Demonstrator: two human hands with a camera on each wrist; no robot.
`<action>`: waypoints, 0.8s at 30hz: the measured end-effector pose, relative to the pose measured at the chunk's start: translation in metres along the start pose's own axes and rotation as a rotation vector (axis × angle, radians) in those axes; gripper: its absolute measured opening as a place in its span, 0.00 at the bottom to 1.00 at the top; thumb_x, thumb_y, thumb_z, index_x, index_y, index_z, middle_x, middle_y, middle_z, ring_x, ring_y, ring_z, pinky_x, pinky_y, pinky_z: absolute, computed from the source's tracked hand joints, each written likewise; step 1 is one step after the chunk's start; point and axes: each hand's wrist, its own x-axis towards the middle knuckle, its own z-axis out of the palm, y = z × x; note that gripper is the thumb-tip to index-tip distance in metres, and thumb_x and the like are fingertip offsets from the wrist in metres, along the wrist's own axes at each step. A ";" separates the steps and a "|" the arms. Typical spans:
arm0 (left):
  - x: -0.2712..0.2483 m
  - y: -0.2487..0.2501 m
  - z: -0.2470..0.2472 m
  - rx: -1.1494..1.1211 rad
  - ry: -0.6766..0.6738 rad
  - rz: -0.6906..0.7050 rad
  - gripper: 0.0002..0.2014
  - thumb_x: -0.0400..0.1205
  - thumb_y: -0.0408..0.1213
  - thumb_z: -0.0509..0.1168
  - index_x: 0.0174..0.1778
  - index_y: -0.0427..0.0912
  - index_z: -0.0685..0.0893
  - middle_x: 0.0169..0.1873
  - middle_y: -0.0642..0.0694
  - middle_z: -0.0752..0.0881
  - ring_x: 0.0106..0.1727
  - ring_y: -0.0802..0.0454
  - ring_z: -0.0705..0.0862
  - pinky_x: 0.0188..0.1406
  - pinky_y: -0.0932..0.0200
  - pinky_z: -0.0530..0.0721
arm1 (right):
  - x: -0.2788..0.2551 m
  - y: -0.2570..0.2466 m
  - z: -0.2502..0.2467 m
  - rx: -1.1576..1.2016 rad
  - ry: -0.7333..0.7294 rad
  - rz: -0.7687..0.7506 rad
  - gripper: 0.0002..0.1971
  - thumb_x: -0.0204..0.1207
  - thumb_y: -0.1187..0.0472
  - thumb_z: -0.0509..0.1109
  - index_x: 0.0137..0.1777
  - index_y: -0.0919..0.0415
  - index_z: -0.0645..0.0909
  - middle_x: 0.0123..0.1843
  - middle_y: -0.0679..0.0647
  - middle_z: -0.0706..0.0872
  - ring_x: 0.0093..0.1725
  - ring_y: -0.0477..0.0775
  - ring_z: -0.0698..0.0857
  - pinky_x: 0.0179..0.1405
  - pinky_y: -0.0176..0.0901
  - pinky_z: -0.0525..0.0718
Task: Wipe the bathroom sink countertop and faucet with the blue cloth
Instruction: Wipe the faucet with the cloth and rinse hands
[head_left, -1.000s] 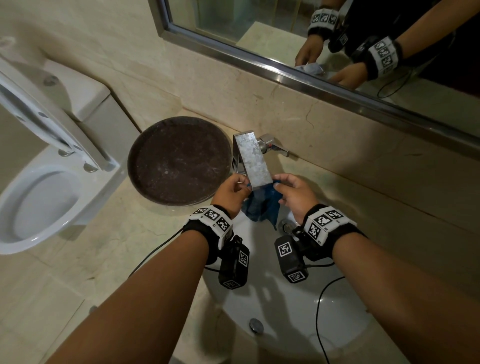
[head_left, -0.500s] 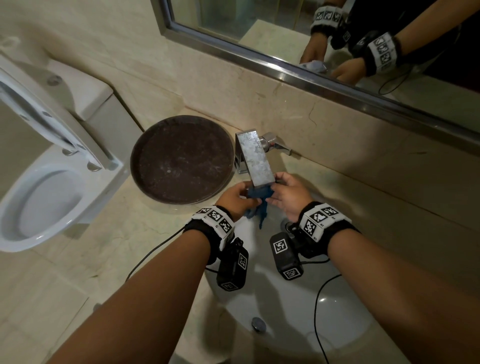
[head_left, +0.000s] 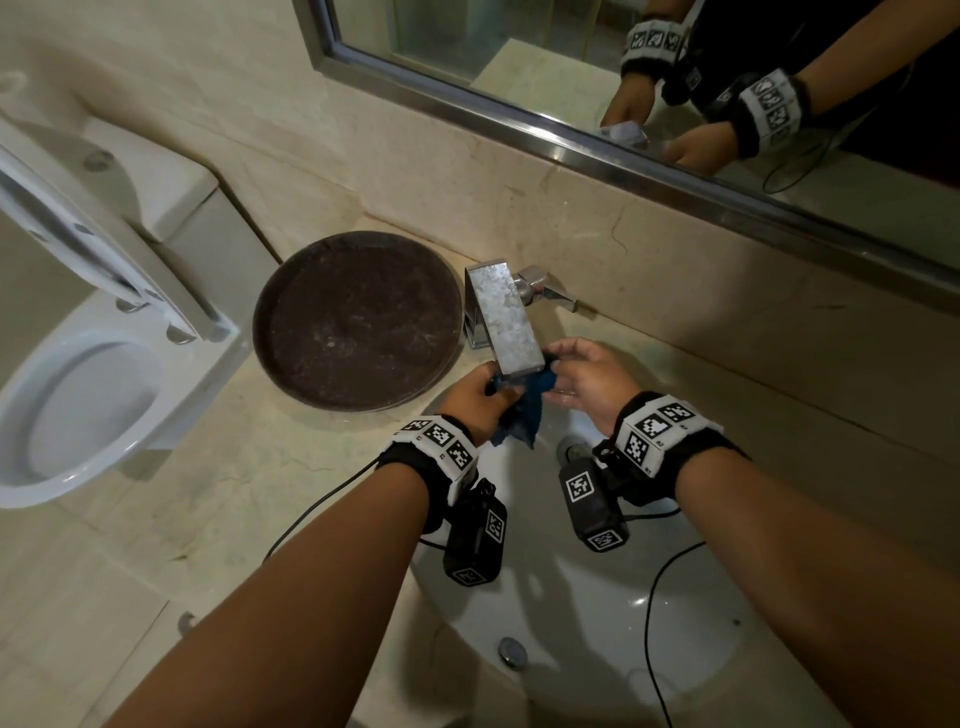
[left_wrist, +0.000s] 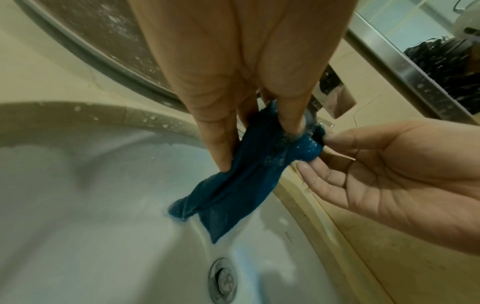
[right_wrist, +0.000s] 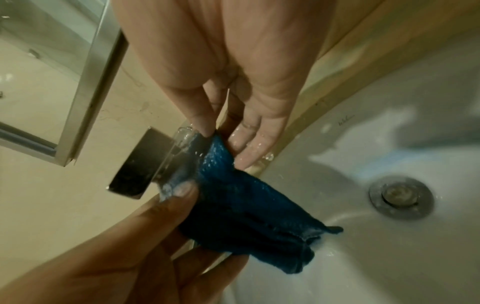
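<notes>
The wet blue cloth (head_left: 523, 410) hangs bunched under the tip of the square metal faucet (head_left: 506, 317), over the white sink (head_left: 571, 597). My left hand (head_left: 475, 397) pinches the cloth's upper part between thumb and fingers (left_wrist: 221, 156). My right hand (head_left: 582, 379), palm up and wet, pinches the cloth's far end (left_wrist: 311, 148) with thumb and fingertips. In the right wrist view the cloth (right_wrist: 246, 205) sits against the spout (right_wrist: 140, 170), with water drops on it. The cloth's lower end (left_wrist: 213, 214) trails onto the basin wall.
A dark round tray (head_left: 358, 322) lies on the beige countertop (head_left: 234, 493) left of the faucet. The faucet handle (head_left: 545, 291) points right by the back wall. The drain (left_wrist: 223, 279) is below the cloth. A toilet (head_left: 78, 405) stands far left; a mirror (head_left: 571, 52) hangs above.
The cloth was stretched between both hands under the spout; now it is bunched and hangs mostly from my left hand. My right hand has turned palm up, fingers looser.
</notes>
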 end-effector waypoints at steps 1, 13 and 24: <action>-0.001 0.000 0.000 -0.012 0.002 0.006 0.06 0.83 0.33 0.62 0.53 0.49 0.76 0.55 0.38 0.83 0.60 0.37 0.82 0.62 0.34 0.79 | 0.001 -0.003 -0.002 -0.048 0.025 -0.012 0.11 0.79 0.72 0.59 0.52 0.56 0.76 0.51 0.56 0.83 0.44 0.53 0.85 0.46 0.44 0.85; -0.001 -0.004 -0.005 -0.036 -0.014 0.014 0.05 0.83 0.36 0.63 0.45 0.53 0.78 0.53 0.36 0.84 0.59 0.34 0.82 0.61 0.31 0.79 | 0.013 -0.025 -0.006 -0.275 0.204 -0.193 0.22 0.74 0.70 0.63 0.65 0.47 0.73 0.69 0.46 0.76 0.60 0.53 0.81 0.61 0.57 0.82; -0.006 -0.005 -0.008 -0.050 -0.003 0.009 0.08 0.83 0.33 0.62 0.41 0.49 0.76 0.47 0.35 0.83 0.58 0.30 0.82 0.60 0.29 0.78 | 0.001 -0.021 -0.003 -0.234 0.193 -0.214 0.31 0.73 0.75 0.62 0.73 0.48 0.66 0.66 0.49 0.75 0.48 0.43 0.79 0.44 0.38 0.82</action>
